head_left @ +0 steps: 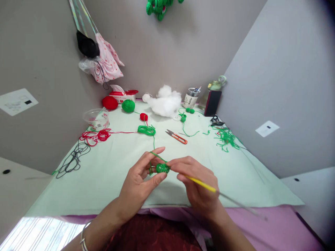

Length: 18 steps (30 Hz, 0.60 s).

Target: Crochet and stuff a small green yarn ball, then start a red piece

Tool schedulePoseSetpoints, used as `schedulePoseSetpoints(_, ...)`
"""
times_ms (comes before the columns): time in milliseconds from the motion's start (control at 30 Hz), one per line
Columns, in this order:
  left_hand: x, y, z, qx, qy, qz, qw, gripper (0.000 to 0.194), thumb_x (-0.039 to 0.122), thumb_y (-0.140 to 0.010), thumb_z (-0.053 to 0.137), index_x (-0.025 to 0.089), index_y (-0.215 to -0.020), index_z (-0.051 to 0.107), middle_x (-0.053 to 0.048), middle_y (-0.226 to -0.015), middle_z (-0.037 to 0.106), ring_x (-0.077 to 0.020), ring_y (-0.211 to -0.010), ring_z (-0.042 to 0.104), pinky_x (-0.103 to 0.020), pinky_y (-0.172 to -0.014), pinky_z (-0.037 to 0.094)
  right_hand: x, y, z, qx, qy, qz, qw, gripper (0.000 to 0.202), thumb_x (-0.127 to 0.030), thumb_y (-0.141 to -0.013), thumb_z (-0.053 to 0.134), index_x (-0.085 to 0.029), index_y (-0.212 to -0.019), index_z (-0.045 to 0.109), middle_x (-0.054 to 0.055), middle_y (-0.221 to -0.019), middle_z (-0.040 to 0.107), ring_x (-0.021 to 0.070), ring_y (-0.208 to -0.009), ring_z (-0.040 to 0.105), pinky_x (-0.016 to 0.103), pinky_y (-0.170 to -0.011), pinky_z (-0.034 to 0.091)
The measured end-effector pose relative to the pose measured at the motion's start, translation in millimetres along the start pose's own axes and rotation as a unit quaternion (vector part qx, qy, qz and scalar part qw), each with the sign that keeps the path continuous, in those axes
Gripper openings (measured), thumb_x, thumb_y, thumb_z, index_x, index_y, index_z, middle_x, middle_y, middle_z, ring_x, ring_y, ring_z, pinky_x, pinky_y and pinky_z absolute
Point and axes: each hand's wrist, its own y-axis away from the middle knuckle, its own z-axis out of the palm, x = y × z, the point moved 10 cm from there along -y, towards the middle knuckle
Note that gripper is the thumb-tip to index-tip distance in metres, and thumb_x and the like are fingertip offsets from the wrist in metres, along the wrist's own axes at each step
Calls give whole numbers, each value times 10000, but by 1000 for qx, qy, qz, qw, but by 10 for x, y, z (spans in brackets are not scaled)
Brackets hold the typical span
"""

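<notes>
My left hand (142,177) pinches a small round green crochet piece (162,168) between thumb and fingers. Green yarn (154,142) runs over its raised index finger and back to a loose green yarn bundle (146,130). Closed around the yellow grip of a crochet hook (202,183) is my right hand (200,181); the hook's thin metal shaft sticks out behind, toward the lower right. The hook's tip meets the right edge of the crochet piece, where my fingertips partly hide it.
Orange thread snips (176,136) lie beyond my hands. White stuffing (166,103), green yarn ball (128,106) and red yarn ball (110,103) stand at the back. Green yarn scraps (226,138) lie right, black cord (74,160) left. A phone (213,103) leans on a bottle (216,84).
</notes>
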Motion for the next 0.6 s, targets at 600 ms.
schedulePoseSetpoints(600, -247, -16, 175, -10, 300, -170, 939, 619, 228, -766, 839, 222, -1366, 688, -34, -1049, 644, -149, -961, 567, -271, -941, 418, 247, 169, -56, 99, -99, 96, 986, 242, -186, -1002, 600, -289, -1121, 784, 65, -955, 784, 215, -853, 732, 370, -721, 616)
